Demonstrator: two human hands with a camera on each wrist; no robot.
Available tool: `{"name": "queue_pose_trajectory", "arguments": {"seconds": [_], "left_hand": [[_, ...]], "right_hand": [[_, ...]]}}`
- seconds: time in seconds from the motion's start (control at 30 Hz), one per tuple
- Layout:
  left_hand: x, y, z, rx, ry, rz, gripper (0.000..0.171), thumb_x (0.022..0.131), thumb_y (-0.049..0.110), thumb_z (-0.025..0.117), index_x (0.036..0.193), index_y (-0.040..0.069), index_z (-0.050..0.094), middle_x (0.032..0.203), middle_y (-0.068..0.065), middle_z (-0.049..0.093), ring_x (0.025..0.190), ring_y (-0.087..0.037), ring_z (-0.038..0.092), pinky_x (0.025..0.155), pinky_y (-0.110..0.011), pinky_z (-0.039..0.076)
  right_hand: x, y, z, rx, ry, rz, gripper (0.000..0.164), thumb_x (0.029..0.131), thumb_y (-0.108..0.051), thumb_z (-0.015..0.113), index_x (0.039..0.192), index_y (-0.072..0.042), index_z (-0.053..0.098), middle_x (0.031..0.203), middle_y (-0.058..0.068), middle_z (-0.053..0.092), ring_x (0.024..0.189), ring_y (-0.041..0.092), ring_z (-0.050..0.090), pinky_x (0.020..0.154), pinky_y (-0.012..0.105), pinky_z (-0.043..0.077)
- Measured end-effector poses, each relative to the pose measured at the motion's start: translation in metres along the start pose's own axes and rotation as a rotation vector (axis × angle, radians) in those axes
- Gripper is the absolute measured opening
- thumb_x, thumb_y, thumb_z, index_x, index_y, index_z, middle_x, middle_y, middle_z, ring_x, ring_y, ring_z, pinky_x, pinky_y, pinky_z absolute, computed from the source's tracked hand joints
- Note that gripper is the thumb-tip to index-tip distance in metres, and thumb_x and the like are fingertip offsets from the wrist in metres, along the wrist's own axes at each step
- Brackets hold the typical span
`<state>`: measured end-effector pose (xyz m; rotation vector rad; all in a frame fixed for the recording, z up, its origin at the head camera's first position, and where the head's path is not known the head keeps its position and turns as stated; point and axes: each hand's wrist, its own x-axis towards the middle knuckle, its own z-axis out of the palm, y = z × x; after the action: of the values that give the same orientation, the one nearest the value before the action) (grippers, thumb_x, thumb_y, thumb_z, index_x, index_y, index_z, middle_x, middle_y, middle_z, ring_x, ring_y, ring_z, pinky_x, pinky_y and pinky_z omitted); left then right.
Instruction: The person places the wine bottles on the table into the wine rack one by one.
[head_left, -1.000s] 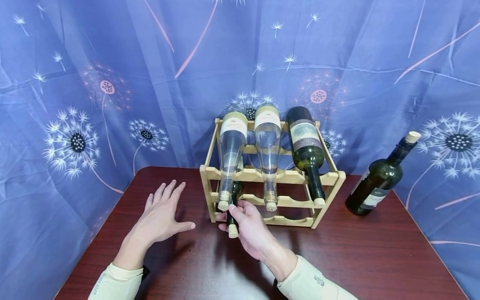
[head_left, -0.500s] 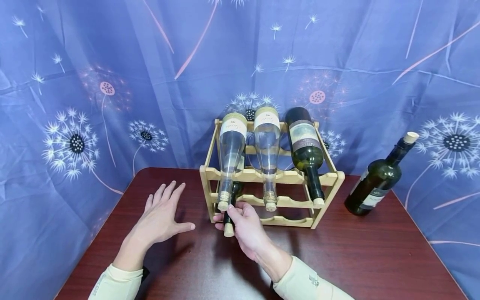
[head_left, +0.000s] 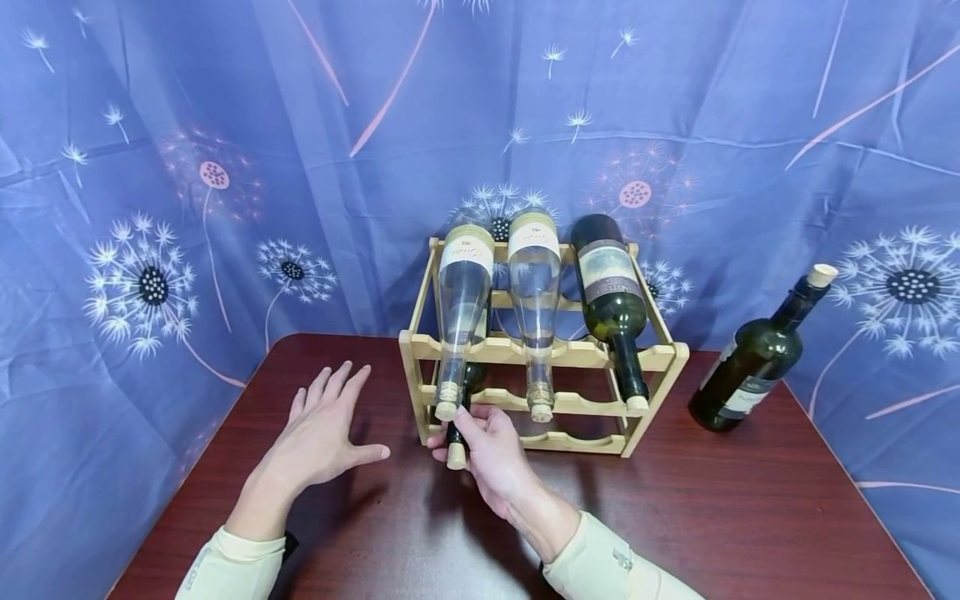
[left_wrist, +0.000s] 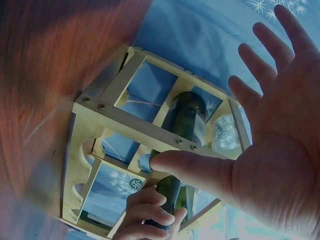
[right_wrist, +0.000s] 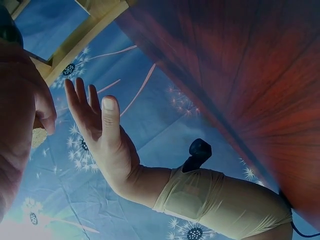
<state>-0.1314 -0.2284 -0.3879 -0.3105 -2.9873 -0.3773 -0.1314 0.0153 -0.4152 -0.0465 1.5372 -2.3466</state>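
Note:
My right hand [head_left: 498, 454] grips the neck of a dark green wine bottle [head_left: 474, 377] at the left side of the wooden wine rack [head_left: 666, 358]. This bottle lies in the tier under the top one, its cork [head_left: 456, 456] pointing toward me. In the left wrist view, the bottle's body [left_wrist: 184, 117] shows through the rack's side, while fingers of the right hand wrap its neck. Off to the left of the rack, my left hand [head_left: 318, 437] hovers over the table with fingers spread, holding nothing.
Across the rack's top lie two clear bottles, one left [head_left: 465, 279] and one central [head_left: 535, 283], and a dark labelled bottle [head_left: 611, 279]. Another corked green bottle [head_left: 753, 362] stands upright on the brown table [head_left: 720, 517] at right. A blue dandelion-print curtain [head_left: 337, 167] hangs behind.
The gripped bottle's corked end has shifted slightly left and farther in toward the rack, my right hand going with it. My left hand stays where it was.

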Motion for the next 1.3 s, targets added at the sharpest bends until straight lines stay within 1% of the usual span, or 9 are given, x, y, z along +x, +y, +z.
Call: {"name": "queue_pose_trajectory", "arguments": {"seconds": [0.2, 0.43, 0.57, 0.77, 0.9, 0.97, 1.1, 1.2, 1.3], "left_hand": [[-0.001, 0.0, 0.0, -0.006, 0.005, 0.003, 0.116, 0.062, 0.059, 0.081, 0.153, 0.015, 0.022, 0.154, -0.017, 0.022, 0.14, -0.043, 0.013, 0.102, -0.07, 0.014], [-0.001, 0.0, 0.0, -0.003, 0.008, 0.003, 0.116, 0.063, 0.059, 0.081, 0.153, 0.016, 0.022, 0.154, -0.017, 0.022, 0.14, -0.043, 0.013, 0.102, -0.07, 0.014], [-0.001, -0.001, 0.0, -0.005, 0.006, 0.004, 0.117, 0.062, 0.061, 0.079, 0.153, 0.016, 0.022, 0.155, -0.017, 0.021, 0.14, -0.042, 0.013, 0.102, -0.069, 0.014], [-0.001, 0.0, 0.0, -0.01, 0.002, 0.002, 0.118, 0.062, 0.068, 0.076, 0.153, 0.017, 0.02, 0.155, -0.016, 0.021, 0.141, -0.042, 0.012, 0.103, -0.069, 0.013], [-0.002, 0.0, -0.001, -0.01, 0.0, 0.001, 0.12, 0.061, 0.078, 0.068, 0.154, 0.017, 0.02, 0.155, -0.016, 0.02, 0.141, -0.042, 0.012, 0.103, -0.069, 0.013], [-0.002, 0.0, -0.001, -0.012, -0.001, 0.001, 0.121, 0.061, 0.081, 0.065, 0.154, 0.017, 0.02, 0.155, -0.017, 0.02, 0.141, -0.042, 0.012, 0.103, -0.069, 0.013], [-0.002, 0.002, 0.0, -0.023, 0.006, 0.006, 0.122, 0.06, 0.083, 0.063, 0.153, 0.016, 0.021, 0.155, -0.017, 0.02, 0.141, -0.043, 0.013, 0.103, -0.07, 0.012], [-0.001, 0.002, 0.0, -0.024, 0.012, 0.013, 0.121, 0.061, 0.083, 0.063, 0.153, 0.016, 0.021, 0.156, -0.016, 0.02, 0.141, -0.043, 0.012, 0.103, -0.07, 0.012], [-0.001, 0.003, 0.001, -0.023, 0.013, 0.017, 0.121, 0.061, 0.082, 0.064, 0.153, 0.016, 0.021, 0.156, -0.016, 0.019, 0.141, -0.043, 0.012, 0.103, -0.07, 0.012]], "right_hand": [[0.0, 0.0, 0.001, 0.009, 0.004, 0.005, 0.044, 0.097, -0.027, 0.057, 0.121, 0.001, 0.034, 0.093, 0.026, 0.068, 0.069, 0.023, 0.069, 0.053, 0.022, 0.047], [0.0, 0.0, 0.001, 0.019, -0.002, 0.009, 0.044, 0.097, -0.026, 0.057, 0.121, 0.002, 0.034, 0.09, 0.017, 0.069, 0.071, 0.024, 0.069, 0.055, 0.022, 0.049], [-0.001, 0.0, 0.001, 0.023, -0.005, 0.006, 0.043, 0.097, -0.026, 0.057, 0.121, 0.003, 0.035, 0.092, 0.015, 0.068, 0.071, 0.024, 0.069, 0.057, 0.024, 0.051], [-0.002, 0.001, 0.0, 0.023, -0.002, 0.004, 0.047, 0.096, -0.028, 0.059, 0.122, 0.002, 0.034, 0.093, 0.016, 0.067, 0.074, 0.025, 0.07, 0.07, 0.034, 0.056], [-0.003, 0.001, 0.0, 0.029, -0.012, -0.009, 0.049, 0.095, -0.027, 0.061, 0.123, 0.003, 0.035, 0.091, 0.019, 0.067, 0.08, 0.027, 0.07, 0.078, 0.04, 0.055], [-0.004, 0.0, -0.001, 0.026, -0.017, -0.014, 0.05, 0.094, -0.028, 0.061, 0.124, 0.003, 0.035, 0.093, 0.021, 0.067, 0.084, 0.028, 0.069, 0.08, 0.041, 0.054], [-0.009, -0.003, -0.004, -0.043, -0.016, -0.02, 0.054, 0.094, -0.033, 0.061, 0.124, 0.004, 0.036, 0.103, 0.02, 0.065, 0.092, 0.03, 0.067, 0.083, 0.039, 0.053], [-0.015, -0.007, -0.009, -0.15, -0.002, -0.023, 0.059, 0.093, -0.041, 0.061, 0.126, 0.003, 0.04, 0.111, 0.016, 0.059, 0.096, 0.028, 0.062, 0.087, 0.037, 0.05], [-0.021, -0.011, -0.015, -0.242, 0.012, -0.026, 0.061, 0.092, -0.044, 0.061, 0.128, 0.002, 0.042, 0.115, 0.015, 0.055, 0.1, 0.025, 0.057, 0.092, 0.039, 0.047]]}}
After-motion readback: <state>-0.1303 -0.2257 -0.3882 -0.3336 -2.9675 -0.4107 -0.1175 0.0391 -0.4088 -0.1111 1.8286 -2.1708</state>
